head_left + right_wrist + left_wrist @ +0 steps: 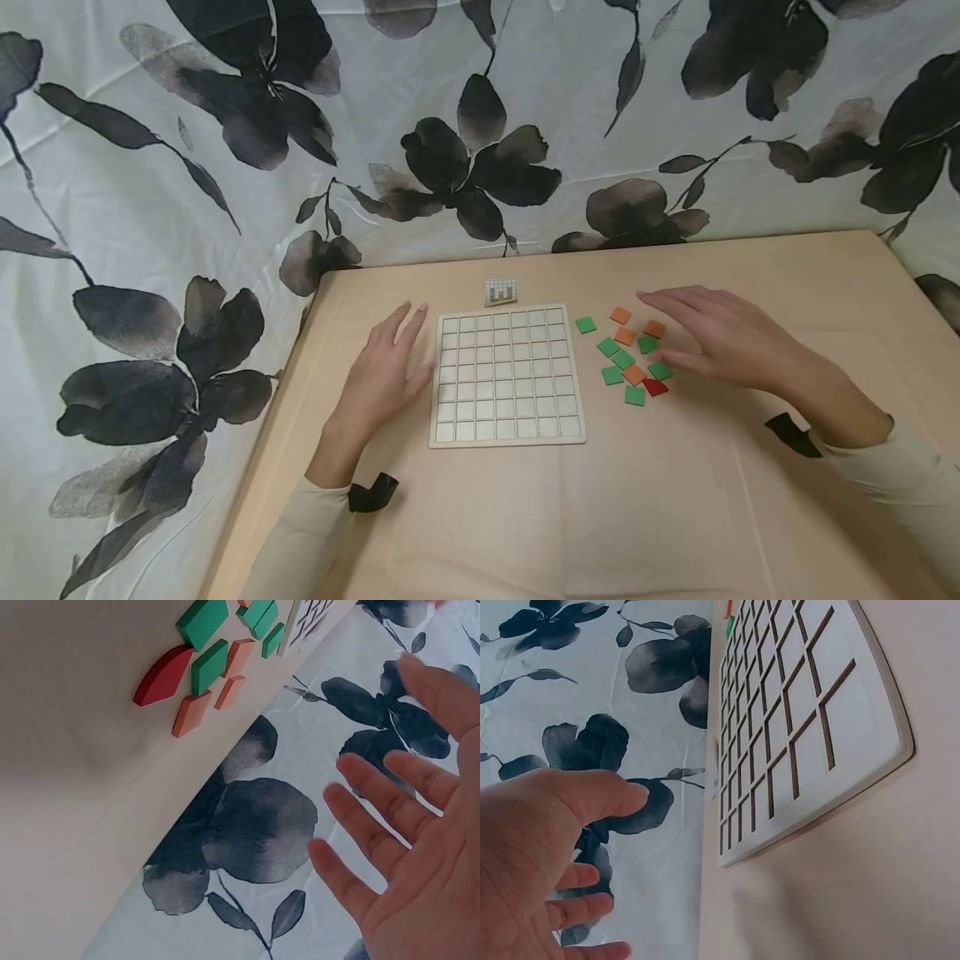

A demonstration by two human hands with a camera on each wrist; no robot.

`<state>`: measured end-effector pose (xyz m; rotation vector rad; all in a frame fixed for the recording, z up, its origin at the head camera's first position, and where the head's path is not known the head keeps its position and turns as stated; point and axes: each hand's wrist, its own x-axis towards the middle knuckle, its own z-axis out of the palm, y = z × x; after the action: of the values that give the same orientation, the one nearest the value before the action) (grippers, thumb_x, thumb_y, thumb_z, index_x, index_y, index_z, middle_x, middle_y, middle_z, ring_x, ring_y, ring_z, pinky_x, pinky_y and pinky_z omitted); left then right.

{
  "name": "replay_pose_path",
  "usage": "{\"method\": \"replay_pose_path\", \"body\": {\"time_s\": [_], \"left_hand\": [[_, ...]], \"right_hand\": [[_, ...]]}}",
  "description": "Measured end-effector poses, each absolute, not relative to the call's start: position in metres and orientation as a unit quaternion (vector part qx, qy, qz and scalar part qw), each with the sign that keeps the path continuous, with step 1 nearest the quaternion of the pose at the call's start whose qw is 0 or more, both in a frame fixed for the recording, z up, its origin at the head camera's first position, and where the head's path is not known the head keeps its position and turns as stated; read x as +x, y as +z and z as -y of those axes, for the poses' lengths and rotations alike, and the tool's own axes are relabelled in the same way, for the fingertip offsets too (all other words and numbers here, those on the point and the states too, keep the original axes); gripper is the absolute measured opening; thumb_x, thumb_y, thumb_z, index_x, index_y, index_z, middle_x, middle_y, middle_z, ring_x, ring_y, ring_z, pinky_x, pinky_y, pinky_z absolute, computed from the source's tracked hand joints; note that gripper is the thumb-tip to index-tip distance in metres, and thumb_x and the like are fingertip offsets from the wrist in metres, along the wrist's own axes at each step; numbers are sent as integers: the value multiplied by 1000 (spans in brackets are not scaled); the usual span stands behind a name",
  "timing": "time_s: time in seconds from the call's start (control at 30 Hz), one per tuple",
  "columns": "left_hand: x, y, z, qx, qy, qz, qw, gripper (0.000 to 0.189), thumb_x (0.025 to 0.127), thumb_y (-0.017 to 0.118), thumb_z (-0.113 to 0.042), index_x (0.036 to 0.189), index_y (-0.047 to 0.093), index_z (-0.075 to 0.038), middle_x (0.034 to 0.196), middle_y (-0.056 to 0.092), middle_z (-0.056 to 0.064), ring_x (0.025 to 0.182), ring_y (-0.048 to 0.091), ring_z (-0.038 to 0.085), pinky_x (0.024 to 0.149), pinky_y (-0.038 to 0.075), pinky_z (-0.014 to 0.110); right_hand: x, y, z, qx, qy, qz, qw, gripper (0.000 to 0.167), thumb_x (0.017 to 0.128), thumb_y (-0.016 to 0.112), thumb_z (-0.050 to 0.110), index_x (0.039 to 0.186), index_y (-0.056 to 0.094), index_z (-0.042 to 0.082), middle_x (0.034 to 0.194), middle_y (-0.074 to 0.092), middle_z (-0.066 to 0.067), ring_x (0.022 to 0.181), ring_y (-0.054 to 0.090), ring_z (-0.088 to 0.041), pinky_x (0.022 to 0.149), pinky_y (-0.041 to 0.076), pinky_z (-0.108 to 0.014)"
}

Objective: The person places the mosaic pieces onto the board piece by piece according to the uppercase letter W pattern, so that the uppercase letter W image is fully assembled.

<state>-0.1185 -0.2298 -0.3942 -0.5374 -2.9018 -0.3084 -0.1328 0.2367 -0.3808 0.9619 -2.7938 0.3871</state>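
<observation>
A white square grid board [507,446] with raised lines lies flat on the table. My left hand [384,367] is just left of the board, fingers relaxed and holding nothing; in the left wrist view its thumb [604,793] points toward the board. To the board's right, several green tiles [635,395] and orange tiles [625,336] lie loosely scattered. A red piece with one curved edge [163,675] lies at the near side of them. My right hand [731,337] hovers at the right of the tiles with spread, relaxed fingers and an empty palm.
Behind the board, near the table's back edge, stands a small card [500,292] with a grid pattern. The light wooden table [637,517] meets a white cloth with dark flowers [480,183] at the back and left. Both wrists wear black straps.
</observation>
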Motion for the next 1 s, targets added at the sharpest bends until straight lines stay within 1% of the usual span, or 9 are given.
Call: {"method": "replay_pose_path", "body": {"time_s": [0.13, 0.23, 0.3, 0.43, 0.57, 0.67, 0.83, 0.9, 1.0], "left_hand": [[-119, -399, 232, -142, -178, 972, 58, 84, 89, 77, -18, 160, 32, -17, 152, 41, 17, 135, 46, 38, 96, 52, 56], [-119, -402, 233, -118, -231, 965, 34, 83, 89, 76, -14, 160, 33, -17, 145, 46, 18, 128, 53, 36, 97, 51, 54], [-120, -404, 234, -108, -266, 958, 16, 81, 89, 75, -11, 159, 34, -14, 141, 48, 19, 124, 57, 36, 94, 53, 52], [-121, -410, 235, -89, -327, 941, -19, 77, 90, 74, -8, 157, 38, -9, 137, 52, 22, 119, 61, 38, 89, 55, 52], [-123, -416, 235, -61, -368, 926, -54, 75, 89, 73, -5, 156, 39, -8, 137, 53, 23, 118, 62, 39, 89, 56, 51], [-125, -421, 236, -43, -386, 918, -77, 75, 90, 72, -3, 156, 39, -9, 135, 54, 22, 116, 62, 37, 86, 58, 46], [-126, -427, 236, -20, -419, 901, -112, 73, 91, 68, 1, 156, 39, -10, 131, 55, 21, 106, 64, 31, 71, 58, 33], [-127, -428, 236, -13, -432, 894, -122, 71, 92, 66, 2, 156, 39, -10, 130, 56, 20, 102, 64, 30, 69, 57, 31], [-128, -430, 235, -7, -442, 887, -131, 69, 92, 64, 2, 155, 41, -11, 128, 56, 20, 101, 63, 29, 71, 59, 32]], "right_hand": [[-135, -379, -238, 318, 136, 936, 68, 67, 79, 87, 33, 139, 62, 14, 129, 66, -9, 118, 61, -31, 91, 54, -54], [-137, -378, -239, 319, 131, 937, 54, 56, 82, 85, 31, 132, 67, 14, 123, 69, -8, 113, 63, -31, 84, 57, -52], [-138, -377, -241, 322, 130, 937, 44, 52, 83, 84, 30, 130, 69, 15, 121, 70, -7, 111, 64, -30, 82, 57, -52], [-139, -376, -242, 321, 131, 938, 21, 48, 83, 84, 31, 127, 71, 17, 121, 71, -5, 111, 65, -30, 81, 58, -52], [-142, -377, -242, 315, 133, 940, -11, 46, 84, 83, 31, 126, 72, 17, 124, 70, -4, 116, 64, -31, 85, 56, -54], [-143, -377, -241, 311, 132, 941, -32, 44, 86, 82, 30, 127, 72, 17, 123, 70, -2, 118, 63, -30, 87, 56, -55], [-145, -378, -240, 316, 136, 938, -49, 43, 87, 80, 28, 127, 72, 17, 118, 71, 3, 117, 63, -27, 87, 56, -53], [-146, -378, -239, 320, 138, 936, -52, 42, 87, 80, 27, 127, 72, 17, 117, 72, 4, 116, 64, -26, 86, 56, -52], [-147, -381, -238, 324, 137, 934, -58, 40, 87, 79, 25, 126, 72, 16, 115, 72, 5, 115, 64, -26, 85, 57, -51]]}}
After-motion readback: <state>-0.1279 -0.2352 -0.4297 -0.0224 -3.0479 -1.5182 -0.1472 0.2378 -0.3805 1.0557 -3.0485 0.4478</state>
